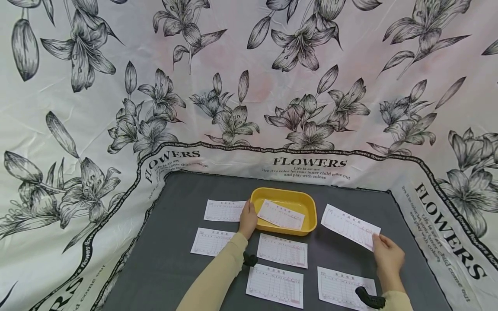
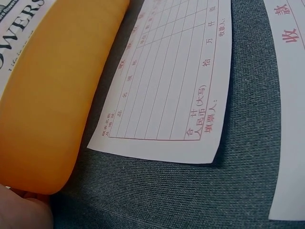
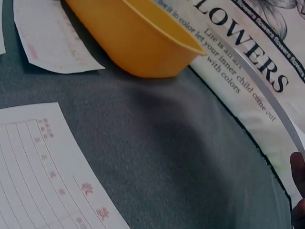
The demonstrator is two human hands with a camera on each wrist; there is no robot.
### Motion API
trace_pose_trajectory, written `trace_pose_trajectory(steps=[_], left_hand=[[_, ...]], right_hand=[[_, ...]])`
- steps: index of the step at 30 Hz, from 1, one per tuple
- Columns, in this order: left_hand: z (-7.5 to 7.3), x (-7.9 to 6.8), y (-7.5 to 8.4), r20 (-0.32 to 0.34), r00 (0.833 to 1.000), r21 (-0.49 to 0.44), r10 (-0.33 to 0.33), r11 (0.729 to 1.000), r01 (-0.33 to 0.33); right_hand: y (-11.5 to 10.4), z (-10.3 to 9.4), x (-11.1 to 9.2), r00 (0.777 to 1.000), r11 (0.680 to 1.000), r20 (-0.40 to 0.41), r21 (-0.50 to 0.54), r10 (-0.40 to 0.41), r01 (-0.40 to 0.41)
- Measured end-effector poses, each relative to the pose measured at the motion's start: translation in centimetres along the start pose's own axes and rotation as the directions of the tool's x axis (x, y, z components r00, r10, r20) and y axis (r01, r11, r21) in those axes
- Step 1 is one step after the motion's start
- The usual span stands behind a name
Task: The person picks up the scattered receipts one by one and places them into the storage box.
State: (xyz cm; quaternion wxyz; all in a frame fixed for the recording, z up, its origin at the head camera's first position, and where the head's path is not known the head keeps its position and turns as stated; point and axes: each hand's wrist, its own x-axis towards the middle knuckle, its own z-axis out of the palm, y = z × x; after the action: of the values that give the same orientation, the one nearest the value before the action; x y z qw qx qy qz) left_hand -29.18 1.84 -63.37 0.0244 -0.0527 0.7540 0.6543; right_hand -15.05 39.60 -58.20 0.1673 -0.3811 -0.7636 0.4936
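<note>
A yellow plastic basket (image 1: pixel 285 192) stands at the back of the table, with one printed receipt slip (image 1: pixel 281 214) lying tilted inside it. My left hand (image 1: pixel 248 220) holds the basket by its left end; in the left wrist view only part of that hand (image 2: pixel 24 210) shows, against the basket's lower end. To the right, my right hand (image 1: pixel 390 258) pinches another receipt slip (image 1: pixel 347 224) by its right corner, lifted off the table and apart from the basket. The right wrist view catches just the fingers (image 3: pixel 298 174) at its right edge.
More receipt slips lie flat on the dark grey table: two left of the basket (image 1: pixel 222 210), two in front of it (image 1: pixel 282 250), and one near the right forearm (image 1: pixel 342 288). A flower-printed cloth (image 1: pixel 241 108) rises behind the table and along its sides.
</note>
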Motion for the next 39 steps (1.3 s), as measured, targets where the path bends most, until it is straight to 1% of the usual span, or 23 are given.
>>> trace_pose_trajectory(steps=[6,9,14,19,24,29,32,36,39], left_hand=[[0.0,0.1,0.0,-0.008,1.000,0.001,0.006,1.000,-0.006],[0.1,0.2,-0.2,-0.015,1.000,0.007,0.010,1.000,-0.010],[0.3,0.3,-0.4,-0.020,1.000,0.004,-0.003,1.000,0.003],[0.3,0.2,-0.2,-0.015,1.000,-0.006,-0.003,1.000,0.003],[0.2,0.1,-0.1,-0.014,1.000,-0.004,-0.004,1.000,0.004],[0.0,0.1,0.0,-0.020,0.999,0.009,0.026,1.000,-0.026],[-0.1,0.1,0.0,-0.019,0.999,0.007,0.033,0.999,-0.033],[-0.1,0.0,-0.1,-0.020,1.000,0.009,0.013,1.000,-0.013],[0.1,-0.1,0.0,-0.018,1.000,0.020,0.006,1.000,-0.006]], right_hand=[[-0.6,1.7,-0.4,1.000,1.000,0.025,-0.012,-0.016,0.016],[-0.8,2.6,-0.7,0.999,0.999,0.034,-0.010,-0.042,0.042],[-1.5,4.2,-1.3,0.996,0.997,0.048,-0.018,-0.077,0.078],[-2.0,5.6,-1.8,0.993,0.993,0.053,-0.034,-0.109,0.111],[-2.5,6.9,-2.3,0.989,0.991,0.068,-0.019,-0.130,0.131],[-3.2,8.0,-2.9,0.986,0.990,0.088,-0.003,-0.141,0.142],[-3.7,8.7,-3.1,0.985,0.989,0.097,-0.013,-0.143,0.145],[-4.2,9.6,-3.3,0.981,0.987,0.107,-0.017,-0.160,0.162],[-4.5,9.9,-3.6,0.979,0.985,0.112,-0.018,-0.170,0.173]])
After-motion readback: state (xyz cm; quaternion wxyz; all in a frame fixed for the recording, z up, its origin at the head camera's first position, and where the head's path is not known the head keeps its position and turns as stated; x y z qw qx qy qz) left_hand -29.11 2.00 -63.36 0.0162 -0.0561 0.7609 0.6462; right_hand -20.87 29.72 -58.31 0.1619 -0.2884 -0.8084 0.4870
